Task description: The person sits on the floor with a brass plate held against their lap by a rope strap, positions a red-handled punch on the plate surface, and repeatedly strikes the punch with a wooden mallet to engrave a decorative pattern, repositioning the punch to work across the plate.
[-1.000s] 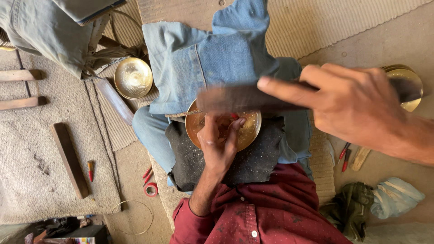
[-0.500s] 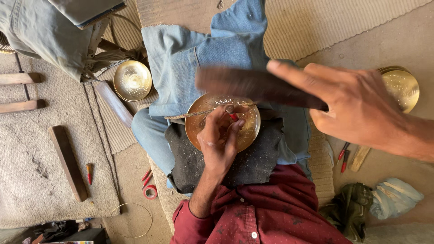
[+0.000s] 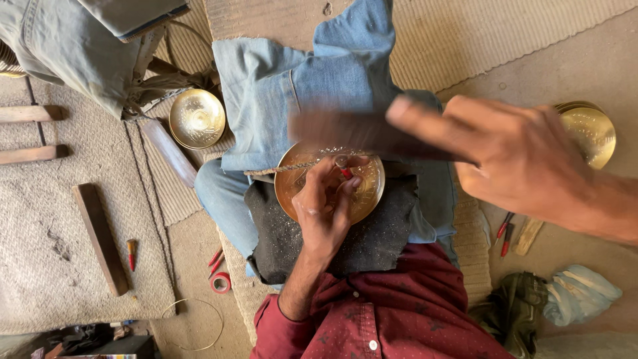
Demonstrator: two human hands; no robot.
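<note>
A round brass plate (image 3: 330, 183) is resting at frame centre on a dark speckled cloth (image 3: 332, 242) over the person's lap. Engraved lines are showing on its face, though how much is left plain cannot be judged. The left hand (image 3: 325, 209) is pressing on the plate, fingers pinched round a small red-tipped tool (image 3: 346, 173). The right hand (image 3: 515, 159), right of centre, is closed on a dark wooden striker (image 3: 352, 129), which is motion-blurred. The left hand is hiding much of the plate. A second brass bowl (image 3: 197, 118) is sitting at the upper left.
</note>
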